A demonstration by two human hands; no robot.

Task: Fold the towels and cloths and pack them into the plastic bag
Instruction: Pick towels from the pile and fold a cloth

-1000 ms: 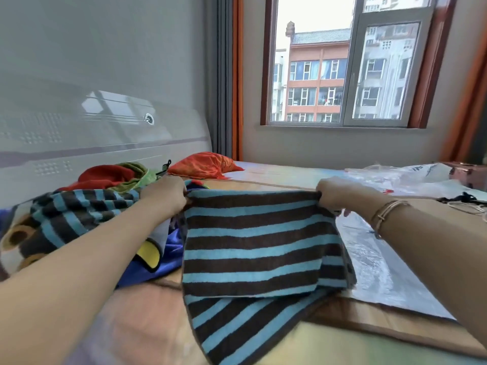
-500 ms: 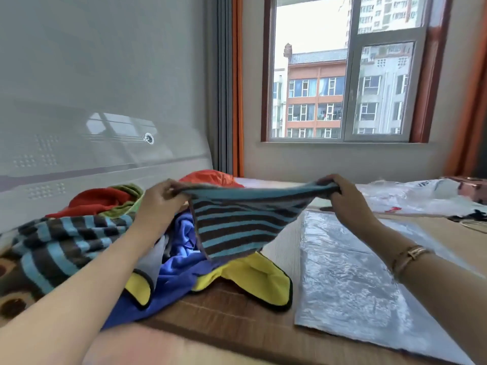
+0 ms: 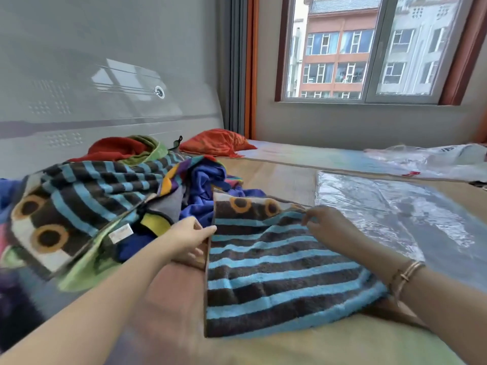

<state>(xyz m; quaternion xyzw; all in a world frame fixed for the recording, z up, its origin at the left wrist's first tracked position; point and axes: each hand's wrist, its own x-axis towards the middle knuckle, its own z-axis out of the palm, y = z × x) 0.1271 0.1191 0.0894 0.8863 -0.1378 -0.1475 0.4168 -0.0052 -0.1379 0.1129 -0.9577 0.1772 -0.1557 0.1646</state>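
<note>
Two hands in view. Left hand (image 3: pixel 190 241) at 7 o'clock of frame centre, fingers pinching the left edge of the towel (image 3: pixel 276 264). Right hand (image 3: pixel 329 227) at 4 o'clock of centre, fingers curled on the towel's upper right edge near the corner; grip not fully clear, appears to pinch the cloth. One bracelet (image 3: pixel 405 272) on the right wrist.

One striped towel, brown and blue, lying flat on the bed (image 3: pixel 290 180) at 5 o'clock, with two orange rings along its top band. Looks doubled over; layer count cannot be told.

One plastic bag (image 3: pixel 395 214), clear, lying flat at 3 o'clock, just beside the towel's right edge.

One heap (image 3: pixel 131 185) of unfolded cloths at 9 o'clock, touching the towel's upper left corner. Counted in it: one second striped towel (image 3: pixel 79 201) with two orange rings, one blue cloth (image 3: pixel 205 185), one red cloth (image 3: pixel 116 148), one green cloth (image 3: pixel 152 148); further pieces underneath, number unclear.

One orange bundle (image 3: pixel 218 143) at 12 o'clock, apart from the heap. More crumpled plastic (image 3: pixel 434 159) at 2 o'clock, well apart from the flat bag. One window (image 3: pixel 369 48) on the far wall.
</note>
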